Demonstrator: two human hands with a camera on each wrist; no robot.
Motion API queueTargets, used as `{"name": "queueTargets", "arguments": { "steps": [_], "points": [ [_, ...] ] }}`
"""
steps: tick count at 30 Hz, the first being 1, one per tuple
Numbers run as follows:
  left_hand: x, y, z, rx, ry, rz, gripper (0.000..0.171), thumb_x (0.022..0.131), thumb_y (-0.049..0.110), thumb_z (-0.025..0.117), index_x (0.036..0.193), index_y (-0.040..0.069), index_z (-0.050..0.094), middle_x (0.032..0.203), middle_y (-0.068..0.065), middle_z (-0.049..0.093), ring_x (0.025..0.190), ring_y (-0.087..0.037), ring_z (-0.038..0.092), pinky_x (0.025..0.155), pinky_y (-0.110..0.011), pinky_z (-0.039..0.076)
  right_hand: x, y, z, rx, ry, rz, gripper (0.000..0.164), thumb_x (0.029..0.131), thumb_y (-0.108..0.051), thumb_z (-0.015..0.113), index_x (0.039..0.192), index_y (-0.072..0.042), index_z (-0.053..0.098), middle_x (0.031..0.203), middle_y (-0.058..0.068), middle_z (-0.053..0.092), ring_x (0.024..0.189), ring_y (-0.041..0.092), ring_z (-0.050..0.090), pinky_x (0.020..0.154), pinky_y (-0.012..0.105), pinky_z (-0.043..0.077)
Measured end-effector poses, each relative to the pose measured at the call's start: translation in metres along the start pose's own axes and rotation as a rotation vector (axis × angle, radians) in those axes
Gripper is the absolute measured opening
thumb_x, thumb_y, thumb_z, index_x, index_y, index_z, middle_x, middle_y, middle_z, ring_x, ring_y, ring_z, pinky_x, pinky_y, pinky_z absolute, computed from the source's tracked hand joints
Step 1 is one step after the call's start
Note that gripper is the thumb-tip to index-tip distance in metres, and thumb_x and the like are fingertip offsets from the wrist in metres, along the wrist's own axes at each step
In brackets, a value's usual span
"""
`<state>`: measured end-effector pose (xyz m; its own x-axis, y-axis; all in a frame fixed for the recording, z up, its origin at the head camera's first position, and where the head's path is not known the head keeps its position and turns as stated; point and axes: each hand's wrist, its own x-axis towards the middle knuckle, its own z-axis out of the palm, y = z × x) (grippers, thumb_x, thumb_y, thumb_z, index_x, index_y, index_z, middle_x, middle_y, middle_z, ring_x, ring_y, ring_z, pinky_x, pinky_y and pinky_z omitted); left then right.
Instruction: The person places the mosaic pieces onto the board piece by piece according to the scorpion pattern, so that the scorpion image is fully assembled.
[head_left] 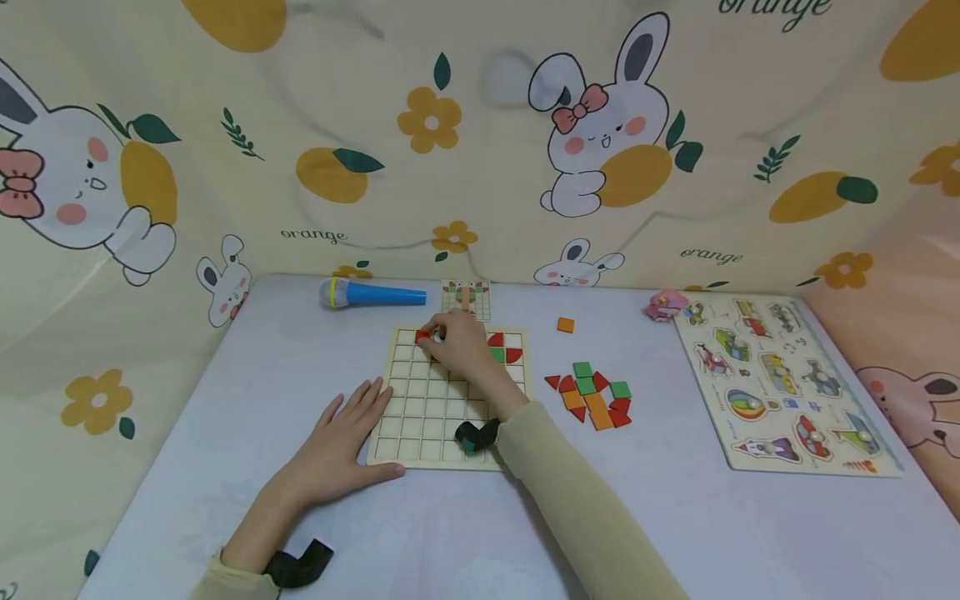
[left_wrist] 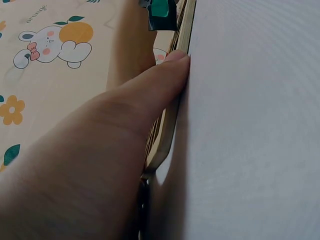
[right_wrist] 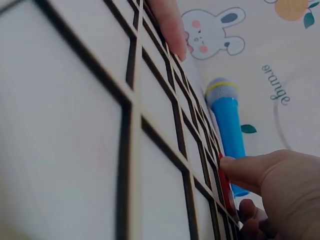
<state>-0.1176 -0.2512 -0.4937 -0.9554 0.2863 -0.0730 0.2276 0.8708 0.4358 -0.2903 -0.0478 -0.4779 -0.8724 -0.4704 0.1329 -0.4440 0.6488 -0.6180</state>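
A wooden grid board [head_left: 415, 429] lies on the table. My left hand [head_left: 341, 442] rests at its left edge, fingers outstretched and thumb near the front corner; in the left wrist view the thumb [left_wrist: 150, 82] touches the board's rim. Over the upper-left cells, my right hand [head_left: 463, 343] pinches a small red piece [head_left: 422, 337] with its thumb and fingers. The right wrist view shows the thumb against this red piece [right_wrist: 226, 185], low at the board's surface; its full shape is hidden. Red and green pieces [head_left: 497, 354] sit in the upper-right cells, and the hand covers the cells between.
Right of the board lies a loose group of red, green and orange pieces [head_left: 597, 408], with one orange square [head_left: 566, 325] apart. A pattern card [head_left: 480, 304] and a blue toy microphone [head_left: 382, 295] are behind. A picture puzzle board [head_left: 772, 417] and pink toy [head_left: 665, 305] lie far right.
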Motion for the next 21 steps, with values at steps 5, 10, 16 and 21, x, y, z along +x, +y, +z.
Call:
{"name": "queueTargets", "arguments": {
  "steps": [5,10,16,21],
  "points": [
    [-0.001,0.001,0.001,0.013,0.003,0.004,0.118,0.084,0.077,0.070,0.170,0.010,0.025,0.178,-0.010,0.017,0.165,-0.033,0.012,0.130,-0.062,0.007,-0.001,-0.001,-0.004,0.002,-0.036,-0.003,0.021,0.101,-0.025,0.075,0.115,-0.012,0.082,0.095,0.006,0.069,0.085,0.019,0.057,0.070,0.030,0.044],
    [-0.003,0.004,0.001,0.032,0.022,0.029,0.117,0.085,0.078,0.069,0.169,0.008,0.028,0.177,-0.013,0.019,0.164,-0.036,0.015,0.128,-0.065,0.011,-0.002,0.000,-0.006,-0.008,-0.061,0.006,0.021,0.102,-0.025,0.074,0.116,-0.012,0.082,0.095,0.006,0.069,0.086,0.019,0.058,0.070,0.029,0.045],
    [-0.004,0.006,0.002,0.051,0.018,0.035,0.121,0.081,0.080,0.070,0.169,0.009,0.028,0.177,-0.014,0.018,0.164,-0.038,0.014,0.128,-0.066,0.011,-0.004,-0.001,-0.010,-0.008,-0.116,0.016,0.021,0.102,-0.023,0.074,0.119,-0.013,0.081,0.092,0.005,0.067,0.082,0.018,0.056,0.066,0.026,0.043],
    [-0.003,0.004,0.004,0.053,0.022,0.037,0.121,0.080,0.081,0.071,0.169,0.010,0.028,0.177,-0.014,0.017,0.164,-0.038,0.014,0.128,-0.066,0.011,-0.006,-0.003,-0.020,-0.070,-0.190,-0.054,0.031,0.102,-0.021,0.073,0.132,-0.012,0.076,0.097,0.006,0.068,0.087,0.020,0.060,0.079,0.034,0.054]
  ]
}}
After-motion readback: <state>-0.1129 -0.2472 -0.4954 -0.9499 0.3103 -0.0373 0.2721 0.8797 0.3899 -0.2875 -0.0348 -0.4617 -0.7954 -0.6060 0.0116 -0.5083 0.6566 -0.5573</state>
